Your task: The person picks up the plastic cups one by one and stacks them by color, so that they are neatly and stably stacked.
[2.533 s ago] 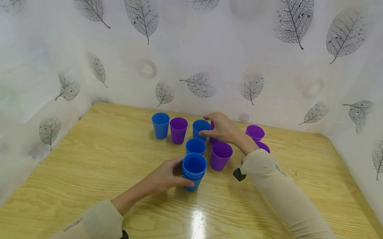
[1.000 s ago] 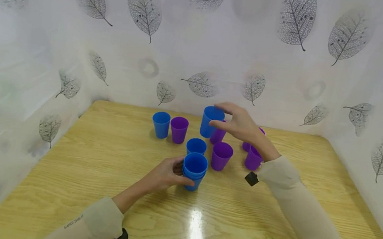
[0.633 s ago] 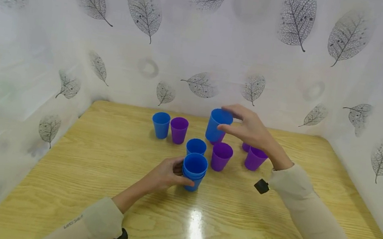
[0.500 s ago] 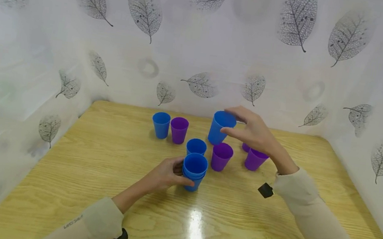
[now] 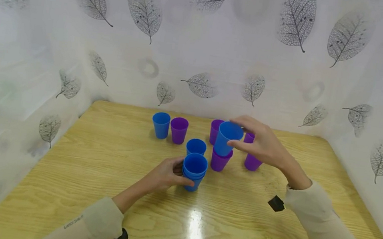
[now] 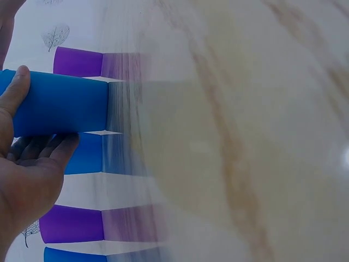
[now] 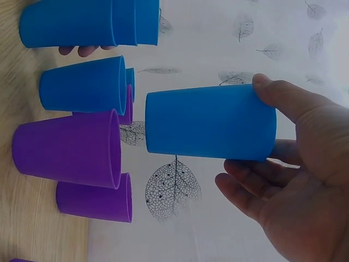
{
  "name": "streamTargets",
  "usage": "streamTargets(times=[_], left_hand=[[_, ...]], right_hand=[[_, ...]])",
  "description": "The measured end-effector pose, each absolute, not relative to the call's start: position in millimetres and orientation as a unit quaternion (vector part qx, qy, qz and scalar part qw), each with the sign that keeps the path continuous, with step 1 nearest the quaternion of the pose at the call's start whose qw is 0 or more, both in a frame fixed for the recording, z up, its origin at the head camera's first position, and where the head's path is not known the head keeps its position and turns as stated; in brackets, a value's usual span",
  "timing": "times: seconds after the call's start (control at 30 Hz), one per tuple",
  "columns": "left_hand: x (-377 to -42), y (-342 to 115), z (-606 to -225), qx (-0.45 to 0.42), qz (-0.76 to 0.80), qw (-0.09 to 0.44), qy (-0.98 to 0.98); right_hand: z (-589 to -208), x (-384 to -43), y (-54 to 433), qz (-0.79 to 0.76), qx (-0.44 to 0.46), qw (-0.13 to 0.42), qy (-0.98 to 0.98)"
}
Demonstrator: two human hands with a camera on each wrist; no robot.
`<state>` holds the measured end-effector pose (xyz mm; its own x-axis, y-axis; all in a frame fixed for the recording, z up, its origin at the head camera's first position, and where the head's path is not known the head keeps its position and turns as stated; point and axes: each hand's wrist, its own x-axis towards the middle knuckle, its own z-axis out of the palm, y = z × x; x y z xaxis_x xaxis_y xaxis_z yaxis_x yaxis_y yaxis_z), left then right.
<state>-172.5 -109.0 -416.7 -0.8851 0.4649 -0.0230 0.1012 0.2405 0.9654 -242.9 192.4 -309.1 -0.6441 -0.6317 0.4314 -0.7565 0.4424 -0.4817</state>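
Note:
My left hand (image 5: 167, 176) grips a stack of nested blue cups (image 5: 194, 172) that stands on the table, thumb on the near side and fingers behind. In the left wrist view the stack (image 6: 65, 103) rests on the surface. My right hand (image 5: 261, 143) holds a single blue cup (image 5: 226, 139) near its rim, between thumb and fingers, in the air. The right wrist view shows this held cup (image 7: 210, 123) apart from the others. From the head view it overlaps a standing purple cup (image 5: 220, 163). Just behind the stack stands another blue cup (image 5: 196, 146).
At the back left, a blue cup (image 5: 160, 125) and a purple cup (image 5: 178, 130) stand side by side. A purple cup (image 5: 214, 130) is behind the held one. More purple cups (image 5: 252, 162) stand to the right, partly covered by my right hand. A leaf-patterned sheet surrounds the wooden table (image 5: 106, 157).
My right hand has lifted the blue cup from the back row and carried it right, then down and nearer. The left hand keeps its hold on the stack, unmoved.

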Motion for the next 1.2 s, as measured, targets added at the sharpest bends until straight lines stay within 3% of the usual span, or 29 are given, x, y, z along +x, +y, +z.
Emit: streamTargets(times=[0.57,1.2], left_hand=[[-172.8,-109.9,-418.6,0.185,0.589,0.159,0.77],[-173.6,-109.5,-418.8,0.19,0.593,0.16,0.766]], right_hand=[[-316.8,-214.2,207.1,0.316,0.422,0.094,-0.845],[-308.1,-183.5,189.3,0.334,0.507,0.087,-0.79]])
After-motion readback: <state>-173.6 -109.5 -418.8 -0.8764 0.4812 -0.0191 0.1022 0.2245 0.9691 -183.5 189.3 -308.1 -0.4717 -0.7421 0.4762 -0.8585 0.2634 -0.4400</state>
